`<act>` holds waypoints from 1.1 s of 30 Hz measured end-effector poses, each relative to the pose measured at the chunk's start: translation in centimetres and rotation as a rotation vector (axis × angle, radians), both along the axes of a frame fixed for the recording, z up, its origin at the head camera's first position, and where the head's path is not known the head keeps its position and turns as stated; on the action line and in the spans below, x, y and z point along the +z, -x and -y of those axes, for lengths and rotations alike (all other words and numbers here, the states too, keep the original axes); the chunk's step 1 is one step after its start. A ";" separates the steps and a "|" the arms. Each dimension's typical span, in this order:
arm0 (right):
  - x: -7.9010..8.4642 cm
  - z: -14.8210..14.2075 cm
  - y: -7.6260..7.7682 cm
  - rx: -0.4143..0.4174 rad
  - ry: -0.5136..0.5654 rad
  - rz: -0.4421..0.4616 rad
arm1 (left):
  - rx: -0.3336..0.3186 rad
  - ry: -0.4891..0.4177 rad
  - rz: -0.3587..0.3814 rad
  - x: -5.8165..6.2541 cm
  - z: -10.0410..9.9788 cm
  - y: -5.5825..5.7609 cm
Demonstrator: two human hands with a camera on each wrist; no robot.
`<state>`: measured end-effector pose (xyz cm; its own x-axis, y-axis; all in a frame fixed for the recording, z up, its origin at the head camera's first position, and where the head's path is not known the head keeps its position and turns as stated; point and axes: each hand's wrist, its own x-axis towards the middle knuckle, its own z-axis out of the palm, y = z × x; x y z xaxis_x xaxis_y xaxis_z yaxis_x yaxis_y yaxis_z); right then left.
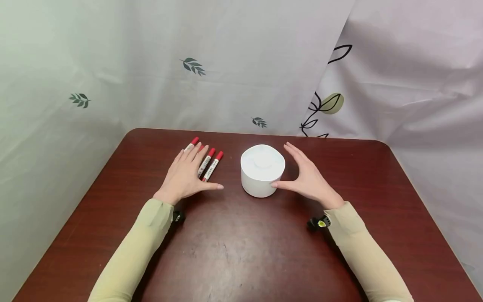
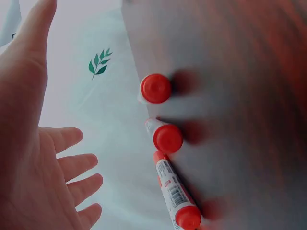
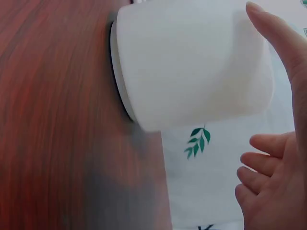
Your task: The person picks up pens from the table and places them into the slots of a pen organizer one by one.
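Pot (image 1: 260, 184): one, white, lidded. Stood upright towards the far side of the table (image 1: 234, 251), between the hands, nearer the right; its flat base presumably kept it steady.

Markers (image 1: 213, 167): at least three, probably four, red-ended, with white barrels. Lay on their sides to the left of the pot, roughly side by side and slanted alike; lying flat probably suited their slim barrels better than standing.

Right hand (image 1: 309, 180): one, bare. Grip wide, nothing held. Thumb before the pot, fingers beside it, a spread seemingly matched to the pot's round wall. Whether the thumb touched, one could not tell.

Left hand (image 1: 185, 176): one, bare. Grip wide, nothing held. Fingers reached over the markers, thumb pointed towards the pot; the spread seemed to leave the barrels free. Contact with them could not be told.

Cloth (image 1: 226, 33): pale, leaf-printed. Hung behind the table, apparently as a plain backdrop.
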<state>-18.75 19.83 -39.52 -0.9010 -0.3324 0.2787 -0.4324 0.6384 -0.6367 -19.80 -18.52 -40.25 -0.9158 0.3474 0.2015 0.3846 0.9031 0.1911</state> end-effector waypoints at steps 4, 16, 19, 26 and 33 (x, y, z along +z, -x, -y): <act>-0.1 0.8 0.2 0.015 0.076 0.009 | 0.001 -0.067 -0.003 0.3 0.6 0.3; 0.2 2.7 0.1 0.020 0.238 0.065 | 0.129 -0.412 0.166 0.3 5.6 2.7; 0.2 2.7 0.1 0.017 0.247 0.085 | 0.184 -0.433 0.209 0.2 6.7 3.1; 0.2 2.6 0.1 0.003 0.258 0.123 | 0.219 -0.407 0.233 -0.5 7.7 4.2; 0.1 2.6 0.0 0.003 0.266 0.146 | 0.267 -0.336 0.215 -1.3 7.7 4.6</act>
